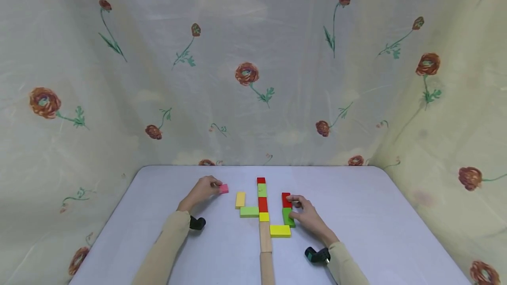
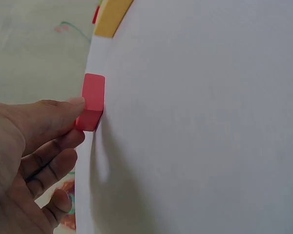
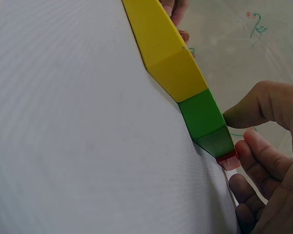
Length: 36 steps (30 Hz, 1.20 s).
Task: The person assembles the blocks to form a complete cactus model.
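Note:
My left hand (image 1: 207,189) pinches a small pink block (image 1: 224,188) between thumb and fingers. It is to the left of a pale yellow-orange block (image 1: 240,200); in the left wrist view the pink block (image 2: 93,100) casts its shadow on the table. On the other side, my right hand (image 1: 309,217) rests against two blocks laid end to end. Its index fingertip touches the red block (image 1: 285,199), and its thumb is at the side of the green block (image 1: 287,217). The right wrist view shows the thumb (image 3: 241,114) along the green block's edge, the other fingers loosely bent.
A line of red, light green, yellow and plain wooden blocks (image 1: 266,236) runs up the middle of the white table (image 1: 222,250). A light green block (image 1: 249,212) branches left from it, and a yellow block (image 1: 280,231) branches right. A flowered curtain (image 1: 293,100) hangs behind.

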Each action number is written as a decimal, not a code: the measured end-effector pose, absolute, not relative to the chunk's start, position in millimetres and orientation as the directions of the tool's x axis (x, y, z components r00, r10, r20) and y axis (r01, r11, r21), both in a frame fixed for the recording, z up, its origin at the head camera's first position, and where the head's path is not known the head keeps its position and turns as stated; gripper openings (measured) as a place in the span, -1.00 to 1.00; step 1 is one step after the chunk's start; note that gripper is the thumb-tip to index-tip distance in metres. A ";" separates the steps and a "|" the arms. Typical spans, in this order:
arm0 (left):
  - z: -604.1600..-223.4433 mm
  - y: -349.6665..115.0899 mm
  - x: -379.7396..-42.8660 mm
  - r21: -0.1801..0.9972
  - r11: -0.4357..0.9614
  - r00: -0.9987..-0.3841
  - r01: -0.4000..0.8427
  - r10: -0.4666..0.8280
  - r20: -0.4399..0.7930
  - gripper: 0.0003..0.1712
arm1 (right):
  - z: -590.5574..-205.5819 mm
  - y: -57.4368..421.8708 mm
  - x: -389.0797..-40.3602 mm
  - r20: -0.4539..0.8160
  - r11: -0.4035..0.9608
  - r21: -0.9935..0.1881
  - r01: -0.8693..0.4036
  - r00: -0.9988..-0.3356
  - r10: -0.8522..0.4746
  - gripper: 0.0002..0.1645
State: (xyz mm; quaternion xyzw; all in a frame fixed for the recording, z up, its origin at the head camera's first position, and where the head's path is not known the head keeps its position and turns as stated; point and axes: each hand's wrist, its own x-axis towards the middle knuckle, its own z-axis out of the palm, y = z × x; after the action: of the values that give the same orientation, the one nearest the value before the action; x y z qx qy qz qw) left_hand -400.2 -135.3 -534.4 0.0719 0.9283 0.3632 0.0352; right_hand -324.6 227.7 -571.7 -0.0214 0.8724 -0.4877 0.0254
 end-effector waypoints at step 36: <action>-544.3 -84.3 -418.4 0.708 0.676 -0.964 0.203 0.265 0.023 -0.76 | -571.3 230.3 -322.2 0.014 0.518 -0.853 -0.060 -0.996 -0.092 -0.44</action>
State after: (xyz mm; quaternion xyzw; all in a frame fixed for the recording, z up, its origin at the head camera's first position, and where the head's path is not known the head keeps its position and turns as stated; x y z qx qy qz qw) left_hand -418.4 -84.3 -544.3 0.1279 0.9146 0.3815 0.0407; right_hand -322.2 230.3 -571.3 -0.0436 0.8711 -0.4890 0.0164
